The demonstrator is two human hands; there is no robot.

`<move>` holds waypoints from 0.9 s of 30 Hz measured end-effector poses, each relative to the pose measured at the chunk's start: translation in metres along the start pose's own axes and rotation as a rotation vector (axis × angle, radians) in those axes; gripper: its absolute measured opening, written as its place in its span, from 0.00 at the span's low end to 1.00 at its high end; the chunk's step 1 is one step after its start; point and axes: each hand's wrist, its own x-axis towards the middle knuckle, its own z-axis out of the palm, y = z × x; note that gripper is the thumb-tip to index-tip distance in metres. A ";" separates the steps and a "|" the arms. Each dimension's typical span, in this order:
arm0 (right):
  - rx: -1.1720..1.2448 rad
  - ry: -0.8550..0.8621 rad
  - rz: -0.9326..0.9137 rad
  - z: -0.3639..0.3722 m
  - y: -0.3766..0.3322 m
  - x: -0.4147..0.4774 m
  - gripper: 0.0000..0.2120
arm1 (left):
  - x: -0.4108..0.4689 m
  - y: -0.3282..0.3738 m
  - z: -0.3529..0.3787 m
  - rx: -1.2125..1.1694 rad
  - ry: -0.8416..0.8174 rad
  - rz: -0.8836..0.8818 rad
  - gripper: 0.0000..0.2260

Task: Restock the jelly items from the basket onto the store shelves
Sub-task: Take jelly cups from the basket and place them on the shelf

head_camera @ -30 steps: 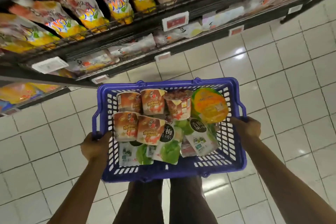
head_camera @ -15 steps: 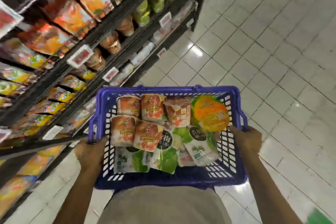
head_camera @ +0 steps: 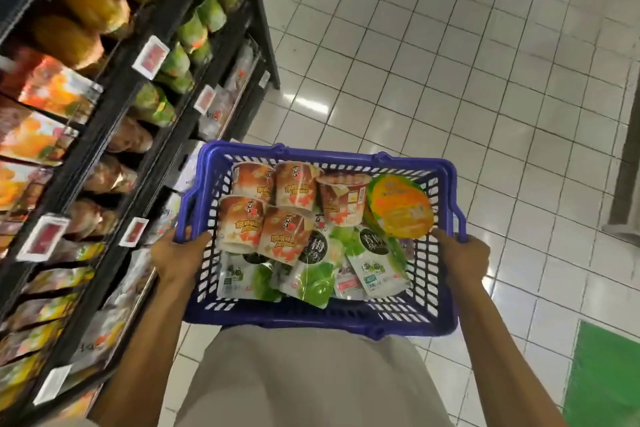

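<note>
A blue plastic basket point(head_camera: 429, 319) is held in front of my waist. My left hand point(head_camera: 178, 255) grips its left rim and my right hand point(head_camera: 462, 258) grips its right rim. Inside lie several orange-and-white jelly cups point(head_camera: 273, 215), a round orange-lidded jelly tub point(head_camera: 401, 206) at the right, and several green-and-white jelly pouches point(head_camera: 311, 279) toward the near side. The black store shelves point(head_camera: 156, 107) run along my left, packed with orange, green and brown jelly packs.
White price tags point(head_camera: 150, 57) hang on the shelf edges. White tiled floor point(head_camera: 415, 62) stretches ahead and to the right. A green floor patch point(head_camera: 604, 369) lies at the lower right, and a grey post point(head_camera: 627, 163) stands at the right edge.
My view has swung from facing the shelves to looking down the aisle, so the shelves now run along the left. Both hands keep holding the basket rims.
</note>
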 end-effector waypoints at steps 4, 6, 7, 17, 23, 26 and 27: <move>0.039 0.049 0.048 -0.005 -0.037 0.029 0.15 | 0.027 0.052 0.043 0.012 -0.073 0.030 0.09; 0.053 0.071 0.081 -0.003 -0.061 0.045 0.16 | 0.045 0.086 0.068 0.024 -0.111 0.043 0.09; 0.059 0.083 0.096 -0.002 -0.074 0.053 0.16 | 0.055 0.103 0.080 0.026 -0.128 0.049 0.09; 0.127 0.185 0.112 0.008 -0.205 0.122 0.14 | 0.135 0.290 0.173 0.080 -0.232 0.126 0.10; 0.177 0.180 0.115 0.020 -0.278 0.197 0.15 | 0.166 0.379 0.240 0.084 -0.265 0.180 0.09; 0.170 0.156 0.088 0.025 -0.328 0.252 0.15 | 0.182 0.424 0.284 0.056 -0.254 0.179 0.07; 0.157 0.152 0.072 0.027 -0.349 0.272 0.15 | 0.187 0.438 0.298 0.049 -0.246 0.165 0.08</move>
